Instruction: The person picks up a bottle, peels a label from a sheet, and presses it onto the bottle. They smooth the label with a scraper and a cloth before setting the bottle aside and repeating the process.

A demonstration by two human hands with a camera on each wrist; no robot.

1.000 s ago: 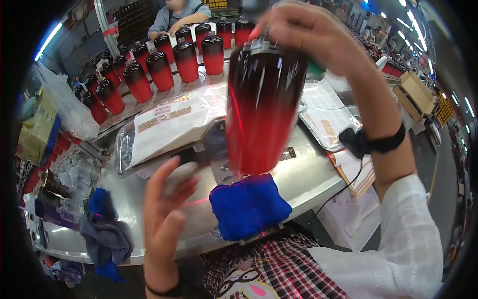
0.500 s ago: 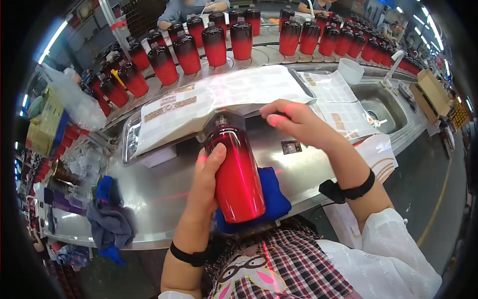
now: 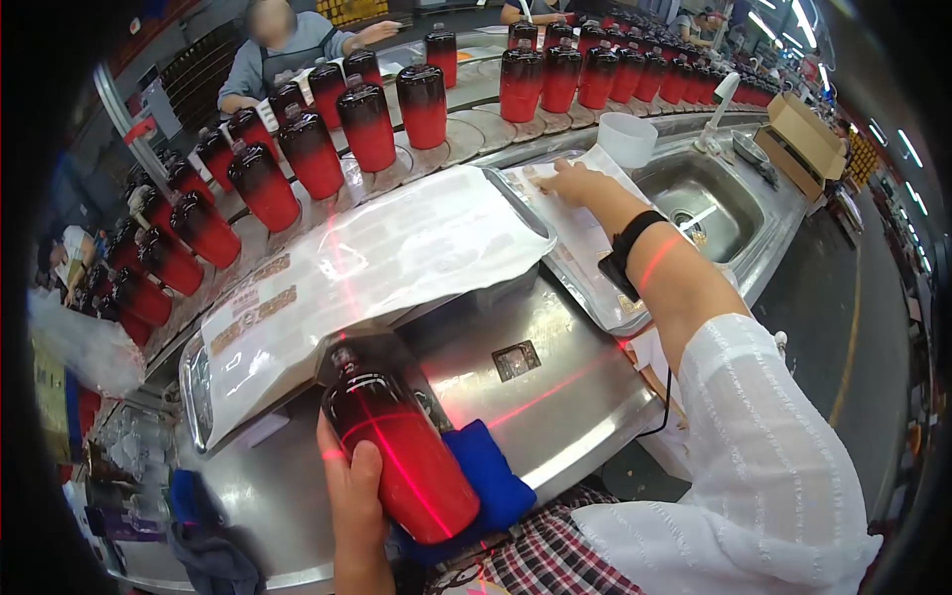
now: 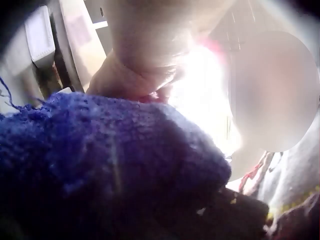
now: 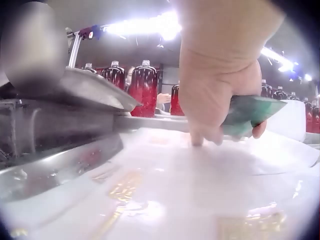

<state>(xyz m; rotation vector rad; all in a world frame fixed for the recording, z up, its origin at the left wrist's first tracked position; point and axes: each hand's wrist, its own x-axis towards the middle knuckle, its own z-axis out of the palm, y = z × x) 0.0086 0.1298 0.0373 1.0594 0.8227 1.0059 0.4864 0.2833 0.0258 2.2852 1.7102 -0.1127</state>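
Observation:
My left hand [image 3: 352, 486] grips a red bottle with a black top [image 3: 402, 446], which tilts over a folded blue cloth [image 3: 491, 476] at the table's front edge. The left wrist view has the blue cloth [image 4: 120, 145] below part of that hand [image 4: 150, 50], with strong glare hiding the bottle. My right hand [image 3: 585, 185] reaches to printed white sheets [image 3: 585, 248] on the right tray. In the right wrist view, its fingertips touch the white sheet [image 5: 170, 175], and a flat green piece [image 5: 252, 114] is held in the hand [image 5: 215, 95].
A tray with long printed sheets [image 3: 397, 243] lies behind the bottle. Several red-black bottles [image 3: 421, 107] line the conveyor, with a person [image 3: 288, 50] behind it. A sink [image 3: 699, 193] and a white tub [image 3: 627, 139] are at right; a grey cloth [image 3: 213, 560] lies front left.
My right hand has moved from near the bottle's neck to the sheets on the right tray. The bottle, gripped by my left hand, tilts more. The head view has turned and shifted right.

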